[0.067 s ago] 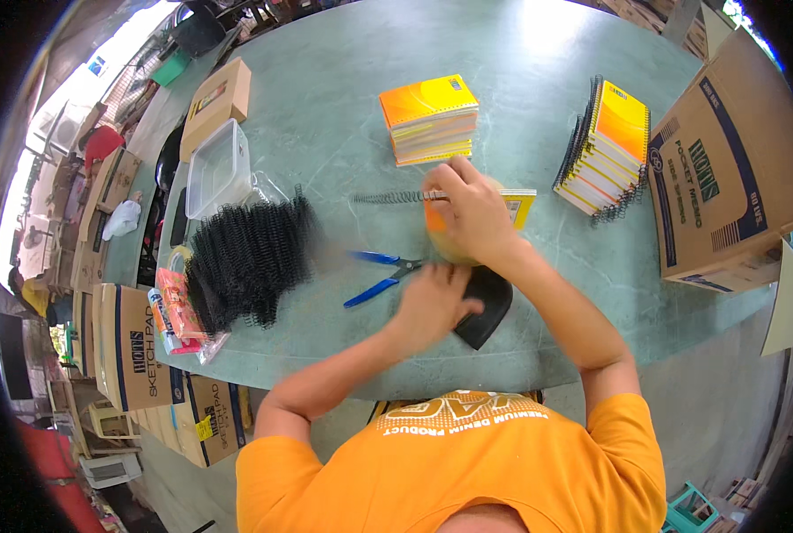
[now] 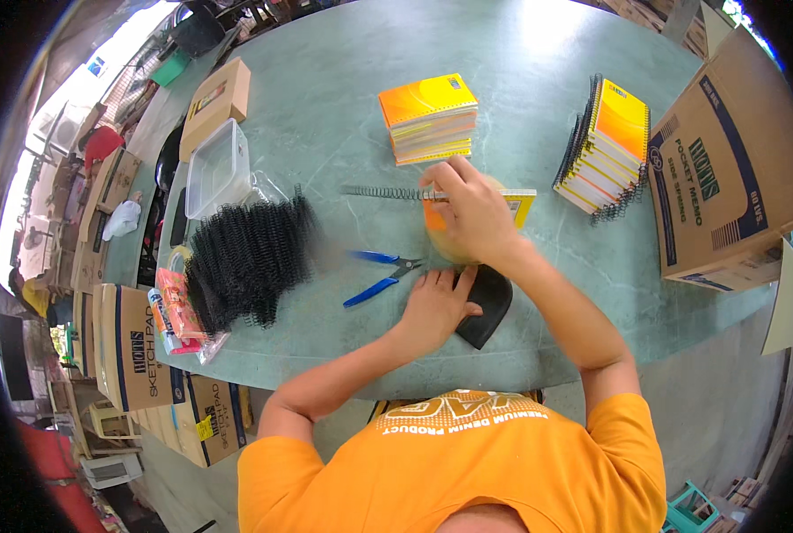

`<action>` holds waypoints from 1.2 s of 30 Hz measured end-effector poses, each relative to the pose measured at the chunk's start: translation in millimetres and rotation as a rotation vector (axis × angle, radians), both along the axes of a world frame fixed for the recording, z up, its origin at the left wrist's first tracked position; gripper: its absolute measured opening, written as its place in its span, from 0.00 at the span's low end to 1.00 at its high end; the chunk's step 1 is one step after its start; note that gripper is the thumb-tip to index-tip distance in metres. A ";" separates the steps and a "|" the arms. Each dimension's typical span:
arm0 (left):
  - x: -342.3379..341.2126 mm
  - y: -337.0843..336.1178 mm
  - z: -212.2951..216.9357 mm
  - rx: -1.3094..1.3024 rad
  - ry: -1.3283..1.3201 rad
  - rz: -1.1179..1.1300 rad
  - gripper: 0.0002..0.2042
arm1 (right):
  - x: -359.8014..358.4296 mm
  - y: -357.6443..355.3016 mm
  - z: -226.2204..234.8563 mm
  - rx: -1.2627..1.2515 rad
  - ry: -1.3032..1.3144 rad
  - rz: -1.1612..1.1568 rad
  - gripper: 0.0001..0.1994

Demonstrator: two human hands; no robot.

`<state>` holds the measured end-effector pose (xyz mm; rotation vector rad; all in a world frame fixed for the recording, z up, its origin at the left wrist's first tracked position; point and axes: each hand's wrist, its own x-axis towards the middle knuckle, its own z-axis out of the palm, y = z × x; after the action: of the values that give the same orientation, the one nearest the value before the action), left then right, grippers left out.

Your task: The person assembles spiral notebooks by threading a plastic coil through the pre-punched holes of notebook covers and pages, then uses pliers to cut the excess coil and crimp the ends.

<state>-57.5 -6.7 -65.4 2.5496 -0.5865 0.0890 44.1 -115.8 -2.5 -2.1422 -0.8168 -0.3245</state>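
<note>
My right hand (image 2: 474, 213) pinches a dark wire spiral coil (image 2: 383, 192) at the edge of a small yellow-and-orange notebook (image 2: 522, 206). Much of that notebook is hidden beneath the hand. The coil's free length sticks out to the left. My left hand (image 2: 434, 311) lies palm down just nearer to me, fingers stretched out and apart, with nothing visible in its grasp. It partly covers a flat black piece (image 2: 487, 311) on the table. Blue-handled cutting pliers (image 2: 383, 277) lie open to its left. A blurred tan rounded thing (image 2: 450, 250) shows between the hands.
A heap of black coils (image 2: 250, 258) lies left, beside a clear plastic box (image 2: 219, 171). A notebook stack (image 2: 427, 120) stands ahead; coil-bound notebooks (image 2: 605, 147) are farther right. A large carton (image 2: 725, 169) stands at the right edge. Small packets (image 2: 179, 311) lie at left.
My left hand has shifted slightly right and toward the body, and its blur is gone. The coil's free end reaches a little farther left. My right hand stays nearly in place.
</note>
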 end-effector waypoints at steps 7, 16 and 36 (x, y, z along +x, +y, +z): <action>29.2 37.2 83.8 -0.198 -0.292 0.287 0.26 | 18.9 -85.6 -4.0 0.061 0.430 0.010 0.11; 38.7 46.0 89.4 -0.182 -0.454 0.286 0.22 | 2.8 -81.9 -43.8 0.627 0.659 -0.013 0.10; 42.5 38.1 69.8 -0.174 -0.311 0.192 0.19 | 0.6 -71.0 -47.5 0.636 0.681 0.019 0.09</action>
<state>-15.0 31.4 4.3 2.4302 -0.4236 0.5860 44.7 -186.7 -50.0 -1.4850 -0.2764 0.1500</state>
